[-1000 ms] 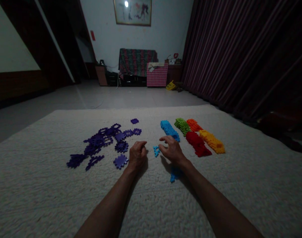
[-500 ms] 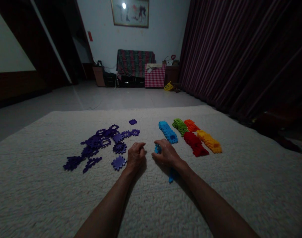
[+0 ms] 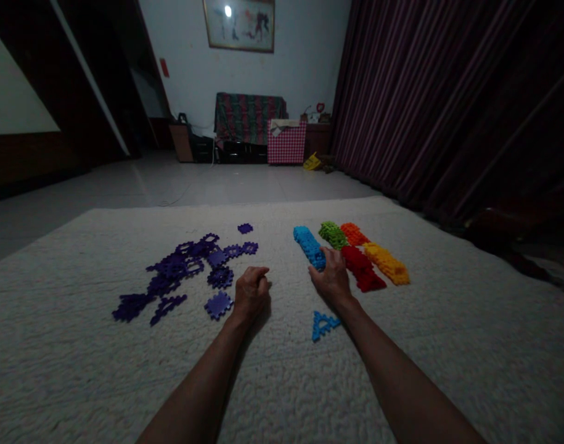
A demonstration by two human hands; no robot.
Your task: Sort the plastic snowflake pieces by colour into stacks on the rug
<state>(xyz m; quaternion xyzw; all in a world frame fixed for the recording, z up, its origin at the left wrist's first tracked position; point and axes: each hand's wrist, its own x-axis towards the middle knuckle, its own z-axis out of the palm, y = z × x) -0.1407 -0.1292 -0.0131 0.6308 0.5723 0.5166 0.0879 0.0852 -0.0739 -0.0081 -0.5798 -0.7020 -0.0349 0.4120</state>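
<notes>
My right hand [image 3: 331,275] is at the near end of a long blue stack [image 3: 307,242] of interlocking pieces, its thumb and fingers around that end. My left hand [image 3: 253,290] rests on the mat with its fingers curled together; whether anything small is inside is hidden. Left of it lie a purple square piece [image 3: 218,304] and a spread pile of purple pieces [image 3: 175,265]. A blue triangular piece [image 3: 323,324] lies flat beside my right wrist.
Right of the blue stack are green [image 3: 332,234], orange [image 3: 354,234], red [image 3: 362,269] and yellow [image 3: 387,264] stacks. Everything lies on a pale quilted mat [image 3: 272,382]. Beyond it are a cloth-covered cabinet and a dark curtain [image 3: 402,92].
My right hand has moved right and forward, carrying the small blue piece to the blue stack. More of the blue triangular piece now shows. My left hand has stayed almost still.
</notes>
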